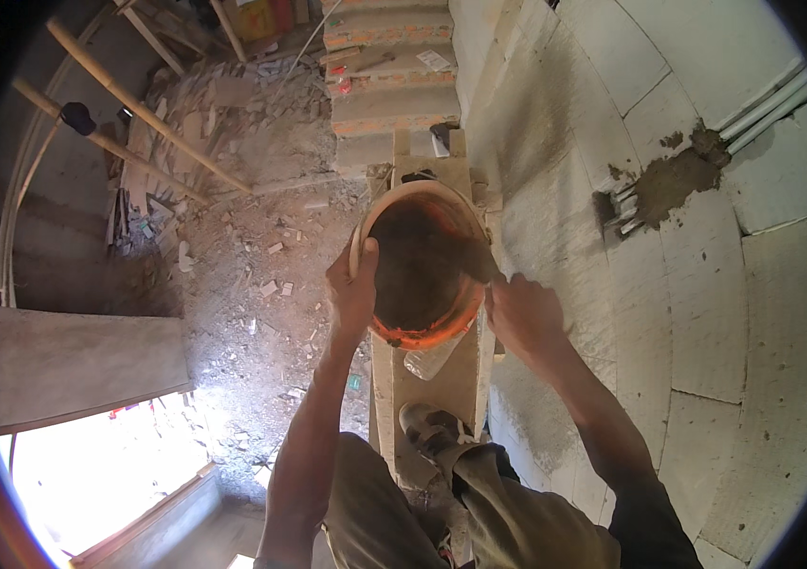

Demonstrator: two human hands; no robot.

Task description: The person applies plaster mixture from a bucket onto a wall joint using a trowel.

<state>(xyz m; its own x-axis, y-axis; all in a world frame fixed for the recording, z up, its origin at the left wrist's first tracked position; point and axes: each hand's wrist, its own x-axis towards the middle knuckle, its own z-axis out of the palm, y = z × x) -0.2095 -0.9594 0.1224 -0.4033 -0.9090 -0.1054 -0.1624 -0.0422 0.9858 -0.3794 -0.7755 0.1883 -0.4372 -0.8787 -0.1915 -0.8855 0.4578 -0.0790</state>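
Observation:
An orange bucket (429,338) holds dark grey wet mortar (418,270) and is in front of me above a narrow plank. My left hand (354,275) is closed on the bucket's left rim, thumb over the edge. On the right side, my right hand (525,308) is closed around the handle of a trowel (477,261). Its dark blade reaches over the rim into the mortar. The handle itself is mostly hidden in my fist.
My shoe (432,427) rests on the raised plank (422,391). At right stands a block wall (697,313) with a mortar patch (678,185) and pale pipes (771,112). Brick stairs (389,95) rise ahead. Rubble (261,256) covers the floor at left, beneath slanted poles (138,104).

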